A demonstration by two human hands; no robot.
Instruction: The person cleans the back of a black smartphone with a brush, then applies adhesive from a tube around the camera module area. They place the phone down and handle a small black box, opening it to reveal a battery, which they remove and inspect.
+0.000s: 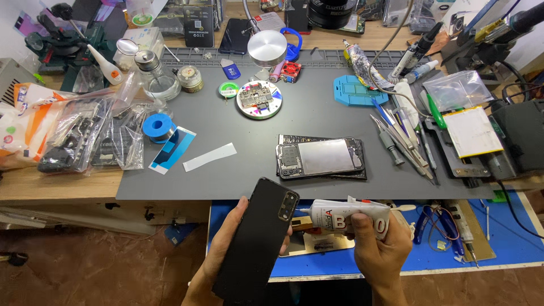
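Head view shows the left hand (238, 238) gripping a black phone back cover (258, 238) near the mat's front edge while the right hand (377, 243) squeezes a glue tube (348, 218) whose nozzle meets the camera cutout, so over-squeezing likely smears adhesive there.

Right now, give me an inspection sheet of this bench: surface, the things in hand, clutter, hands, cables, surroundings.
Surface: grey work mat on a wooden bench.
Job's things: black phone back cover; white glue tube, nozzle at the cover's camera cutout.
Clutter: opened phone, blue tape roll, tweezers, circuit board on round holder, plastic bags.
Hands: left hand holds the cover; right hand grips the tube.
Cables: grey cable at rear right.
Surroundings: brown floor below.
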